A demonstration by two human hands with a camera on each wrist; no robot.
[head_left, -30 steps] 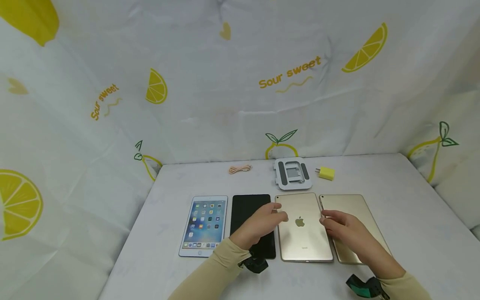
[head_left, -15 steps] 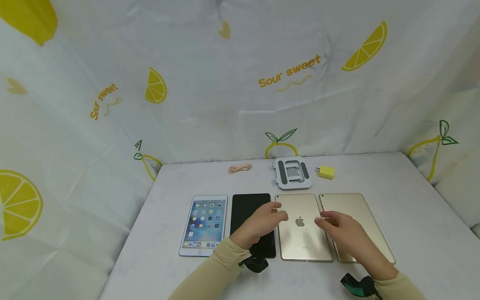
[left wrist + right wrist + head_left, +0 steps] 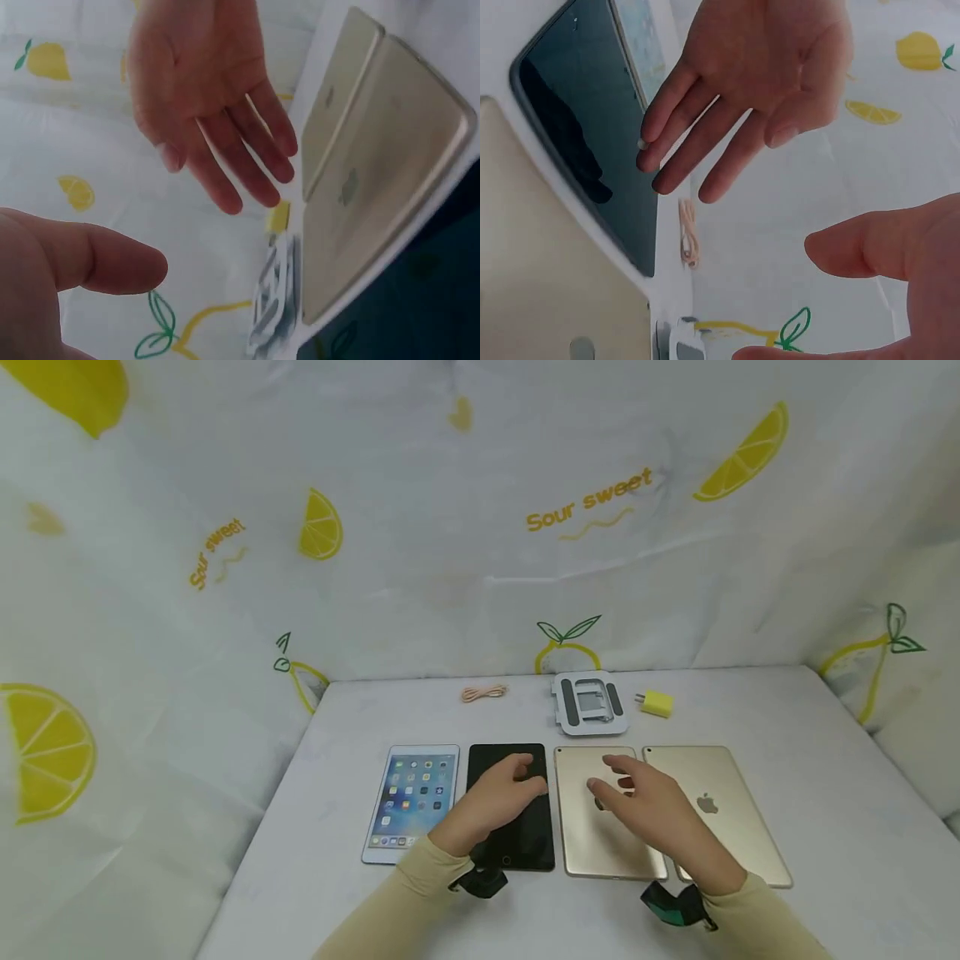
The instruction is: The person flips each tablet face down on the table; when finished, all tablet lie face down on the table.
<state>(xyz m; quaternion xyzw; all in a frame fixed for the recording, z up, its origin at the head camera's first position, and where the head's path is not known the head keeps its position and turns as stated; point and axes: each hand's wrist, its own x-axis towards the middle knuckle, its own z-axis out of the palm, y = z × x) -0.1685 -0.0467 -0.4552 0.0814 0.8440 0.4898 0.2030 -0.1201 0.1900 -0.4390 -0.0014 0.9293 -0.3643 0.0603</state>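
Note:
My left hand (image 3: 491, 802) hovers above the black-screened tablet (image 3: 528, 843), its fingers relaxed and holding nothing. Over the middle gold tablet (image 3: 588, 852), which lies back side up, my right hand (image 3: 656, 810) is raised with loosely bent fingers and an empty grasp. In the left wrist view the right hand (image 3: 202, 82) faces the left thumb, apart from the two gold tablets. A second gold tablet (image 3: 738, 814) lies face down at the right. At the left end of the row is a white tablet (image 3: 416, 793) with its screen lit.
Behind the tablets lie a coiled pinkish cable (image 3: 483, 693), a folded grey stand (image 3: 590, 703) and a yellow charger plug (image 3: 657, 704). A white cloth (image 3: 420, 602) with lemon prints hangs at the table's back and sides.
My right hand has moved left, from the gap between the gold tablets to over the middle one. My left hand has shifted slightly left, over the black tablet. The tablets keep their places.

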